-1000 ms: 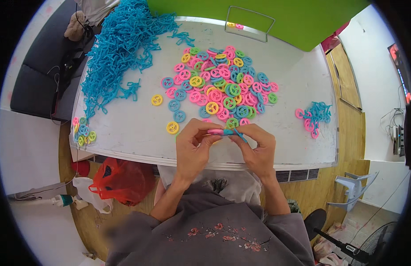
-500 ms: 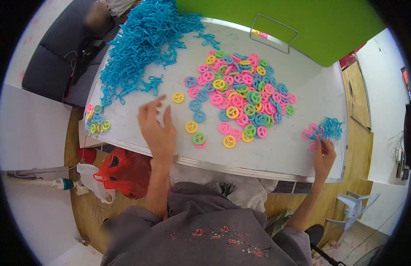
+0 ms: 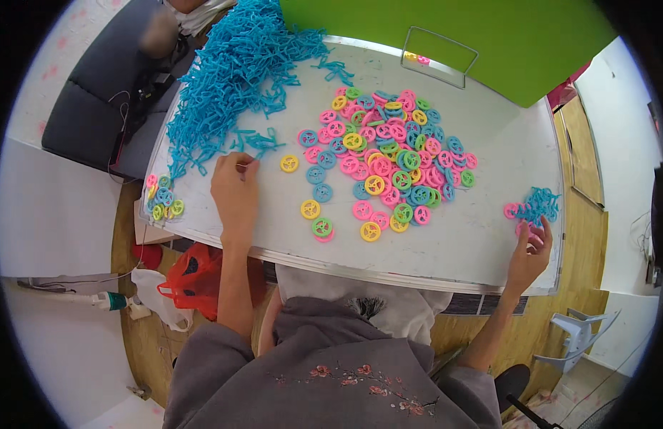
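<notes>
Far left first: a small cluster of wheels (image 3: 163, 199) sits at the table's left corner, pink, yellow, green and blue, well apart from everything else. Just above it spreads the big heap of blue sticks (image 3: 231, 86), spilling toward the middle of the white table (image 3: 460, 243).

Now my left hand (image 3: 235, 187) is at the lower fringe of that heap. The fingers are drawn together at the tips, and I see a thin pale bit between them, so I read it as a pinch on one stick, though it's too small to be sure. To do this pick well, I'd judge it best to take a single loose piece from the fringe and lift straight up, so it doesn't drag tangled neighbours along.

Moving to the centre: the main pile of coloured wheels (image 3: 389, 157) lies flat and open, with a few strays such as a yellow wheel (image 3: 289, 164) just beside my left fingertips.

Behind it, a wire basket (image 3: 439, 57) stands against the green board (image 3: 446, 28); I can make out only a few small coloured bits inside.

Far right: my right hand (image 3: 528, 254) rests at the table's near edge, fingers slightly spread, tips touching a small finished batch (image 3: 533, 207) of blue sticks joined with pink wheels.
</notes>
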`<state>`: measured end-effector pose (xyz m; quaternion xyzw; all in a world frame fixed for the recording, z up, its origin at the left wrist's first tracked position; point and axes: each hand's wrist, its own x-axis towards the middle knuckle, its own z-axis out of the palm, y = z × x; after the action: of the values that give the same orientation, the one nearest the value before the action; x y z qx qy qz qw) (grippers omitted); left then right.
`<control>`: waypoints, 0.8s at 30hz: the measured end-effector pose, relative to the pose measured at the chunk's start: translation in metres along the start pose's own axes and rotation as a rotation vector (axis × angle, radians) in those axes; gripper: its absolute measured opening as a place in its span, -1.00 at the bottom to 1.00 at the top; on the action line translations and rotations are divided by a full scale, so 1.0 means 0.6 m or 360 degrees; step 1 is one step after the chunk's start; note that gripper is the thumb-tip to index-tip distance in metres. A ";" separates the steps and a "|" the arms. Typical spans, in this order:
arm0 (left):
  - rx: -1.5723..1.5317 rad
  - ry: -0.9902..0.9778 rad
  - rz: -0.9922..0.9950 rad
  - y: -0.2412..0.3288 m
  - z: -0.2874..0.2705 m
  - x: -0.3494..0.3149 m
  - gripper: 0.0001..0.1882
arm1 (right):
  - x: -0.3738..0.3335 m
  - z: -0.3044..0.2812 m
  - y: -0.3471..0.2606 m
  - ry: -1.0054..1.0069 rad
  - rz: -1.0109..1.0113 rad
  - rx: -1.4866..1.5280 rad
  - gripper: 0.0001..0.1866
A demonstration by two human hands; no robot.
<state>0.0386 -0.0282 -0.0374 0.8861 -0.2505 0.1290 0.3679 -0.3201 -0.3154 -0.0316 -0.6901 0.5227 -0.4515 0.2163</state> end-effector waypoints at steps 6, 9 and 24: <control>-0.0098 0.0262 0.0018 0.021 -0.039 0.002 -0.92 | -0.015 0.008 -0.008 -0.0088 -0.0130 0.0060 -0.67; -0.0158 0.0333 -0.0059 0.045 -0.057 0.000 -0.93 | -0.027 0.013 -0.015 -0.0169 -0.0136 0.0132 -0.69; -0.1460 -0.1677 -0.0460 0.186 0.001 -0.136 -0.83 | -0.132 0.064 -0.162 -0.1548 -0.0460 0.0862 -0.75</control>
<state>-0.0903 -0.0677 -0.0060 0.6108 -0.3041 -0.4848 0.5472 -0.2404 -0.2144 -0.0074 -0.8028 0.1290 -0.2250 0.5369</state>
